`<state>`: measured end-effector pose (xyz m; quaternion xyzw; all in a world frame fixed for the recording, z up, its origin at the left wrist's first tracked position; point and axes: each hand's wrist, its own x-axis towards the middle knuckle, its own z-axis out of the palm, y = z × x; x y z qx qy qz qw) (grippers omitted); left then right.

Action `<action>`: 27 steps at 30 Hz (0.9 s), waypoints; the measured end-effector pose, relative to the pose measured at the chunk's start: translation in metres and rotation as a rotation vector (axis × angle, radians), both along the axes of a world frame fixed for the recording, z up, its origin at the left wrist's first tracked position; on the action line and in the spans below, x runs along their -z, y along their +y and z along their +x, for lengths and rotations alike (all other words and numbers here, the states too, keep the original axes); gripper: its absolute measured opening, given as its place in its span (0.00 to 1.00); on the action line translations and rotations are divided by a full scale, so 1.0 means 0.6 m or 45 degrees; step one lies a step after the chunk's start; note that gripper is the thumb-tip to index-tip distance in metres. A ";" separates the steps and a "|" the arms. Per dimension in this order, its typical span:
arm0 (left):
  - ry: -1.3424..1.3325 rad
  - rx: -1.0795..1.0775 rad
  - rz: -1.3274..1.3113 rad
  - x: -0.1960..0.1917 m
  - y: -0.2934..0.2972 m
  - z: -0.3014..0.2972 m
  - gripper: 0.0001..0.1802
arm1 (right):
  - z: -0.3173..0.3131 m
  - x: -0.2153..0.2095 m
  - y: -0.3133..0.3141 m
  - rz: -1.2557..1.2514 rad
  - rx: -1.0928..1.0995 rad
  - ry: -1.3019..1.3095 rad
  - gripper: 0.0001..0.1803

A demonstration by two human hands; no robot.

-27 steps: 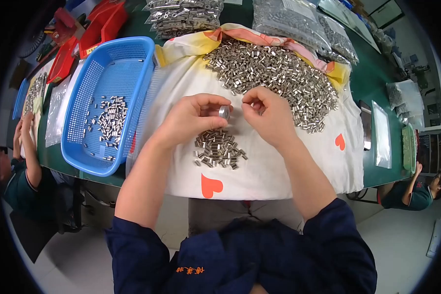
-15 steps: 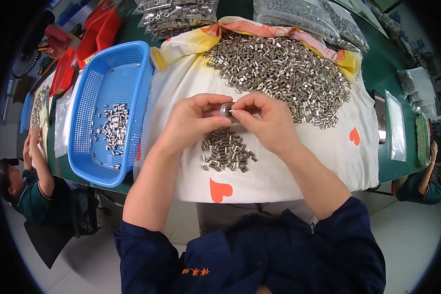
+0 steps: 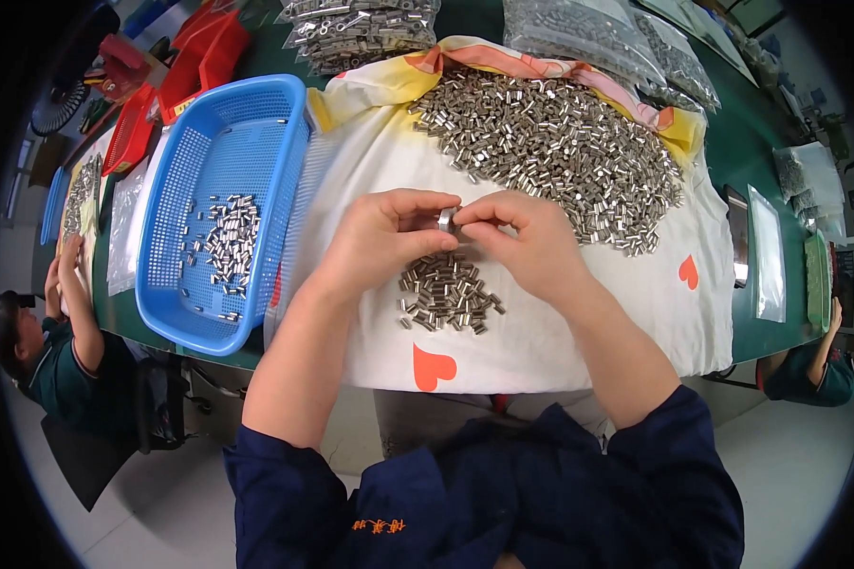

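Between the thumb and fingers of my left hand [image 3: 386, 232] is a small round metal ring [image 3: 446, 220], held on edge. My right hand [image 3: 522, 232] meets it from the other side, thumb and fingertips pinched together at the ring; whatever they grip is hidden now. Just below both hands lies a small heap of short metal cylinders [image 3: 451, 296] on the white cloth [image 3: 365, 332]. Beyond my right hand spreads a much larger pile of the same shiny cylinders [image 3: 560, 152].
A blue plastic basket [image 3: 152, 284] with some cylinders stands at the left, near red bins [image 3: 199, 66]. Bags of metal parts [image 3: 361, 33] line the back of the green table. A phone [image 3: 736, 232] and a clear bag [image 3: 767, 251] lie right. Other people sit at both sides.
Both hands stay together at the ring, a little lower in the picture. A small pin-like piece seen at the right fingertips before is no longer visible. The whole view has shifted slightly.
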<state>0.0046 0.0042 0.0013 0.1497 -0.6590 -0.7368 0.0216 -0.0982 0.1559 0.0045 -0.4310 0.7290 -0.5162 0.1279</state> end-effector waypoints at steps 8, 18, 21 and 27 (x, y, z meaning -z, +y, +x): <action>-0.121 0.188 -0.091 -0.014 0.001 0.007 0.19 | -0.050 -0.023 0.021 0.099 0.135 -0.078 0.06; -0.079 0.254 -0.125 -0.019 -0.008 0.010 0.19 | -0.052 -0.009 0.016 0.381 0.231 0.670 0.03; 0.021 0.328 -0.186 0.005 -0.010 0.003 0.19 | -0.052 0.006 0.006 0.469 0.242 0.794 0.03; 0.041 0.323 -0.268 -0.006 -0.002 0.009 0.19 | -0.042 0.007 0.013 0.497 0.208 0.748 0.02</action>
